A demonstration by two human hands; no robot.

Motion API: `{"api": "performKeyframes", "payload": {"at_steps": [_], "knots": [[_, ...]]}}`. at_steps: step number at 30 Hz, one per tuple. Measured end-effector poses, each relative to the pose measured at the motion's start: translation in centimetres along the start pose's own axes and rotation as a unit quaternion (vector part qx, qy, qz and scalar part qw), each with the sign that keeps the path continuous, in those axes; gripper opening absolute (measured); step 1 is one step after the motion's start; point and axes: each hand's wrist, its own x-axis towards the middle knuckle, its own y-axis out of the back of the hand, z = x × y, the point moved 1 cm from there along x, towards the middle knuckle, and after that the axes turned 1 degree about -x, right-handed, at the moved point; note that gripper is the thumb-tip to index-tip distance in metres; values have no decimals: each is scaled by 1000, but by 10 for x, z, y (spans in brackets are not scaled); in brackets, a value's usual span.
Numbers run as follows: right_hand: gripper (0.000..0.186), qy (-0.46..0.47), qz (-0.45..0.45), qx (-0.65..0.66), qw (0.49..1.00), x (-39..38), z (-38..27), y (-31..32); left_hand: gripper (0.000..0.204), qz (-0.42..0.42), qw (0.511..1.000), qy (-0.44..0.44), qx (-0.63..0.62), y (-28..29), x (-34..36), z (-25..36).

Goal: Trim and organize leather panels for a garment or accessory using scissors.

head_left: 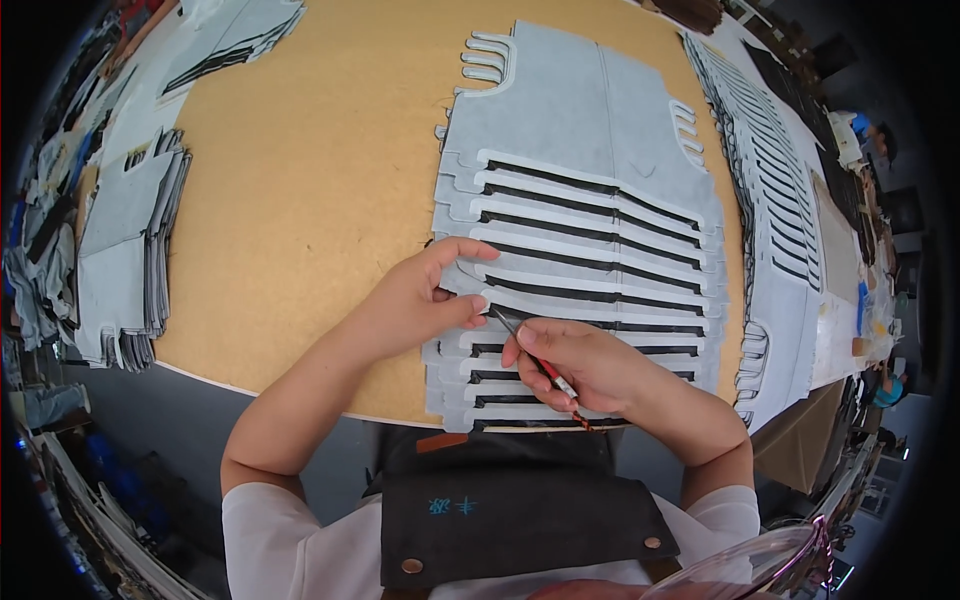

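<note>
A person leans over a tan worktop [300, 200], the tip of a slim pointed tool [552, 376] meeting the end of one black band on a layered grey sheet [555, 95]. The sheet lies just right of center and reaches the near edge, its pale, rounded strips running crosswise with black bands between.

The right grip [572, 362] is closed around the tool's red-and-black handle, pen-fashion, with the metal shaft slanting up and to the left. The left grip [405, 298] sits at the sheet's left edge, thumb on a pale strip end, index finger stretched over the sheet and apart from the thumb; whether the curled fingers beneath pinch the material cannot be told from this angle.

Good work here likely depends on a steady edge: the thumb should press the strip end flat, yet stay out of the point's line. The tip probably does best held low, nearly level with the sheet, and moved in short, light strokes from the wrist, since a steep jab could pierce or scuff the grey surface.

Flanking the scene, a stack of grey pieces [118, 245] stands at left, and a slotted grey pile [775, 200] at right.
</note>
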Motion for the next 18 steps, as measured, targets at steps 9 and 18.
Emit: {"api": "performKeyframes", "payload": {"at_steps": [9,18], "knots": [[33,4,5,23,1000,4,10,-1,39,-3,1000,-19,11,-4,-5,6],[31,42,-8,25,999,7,11,0,40,-11,1000,-15,8,-6,-4,9]]}}
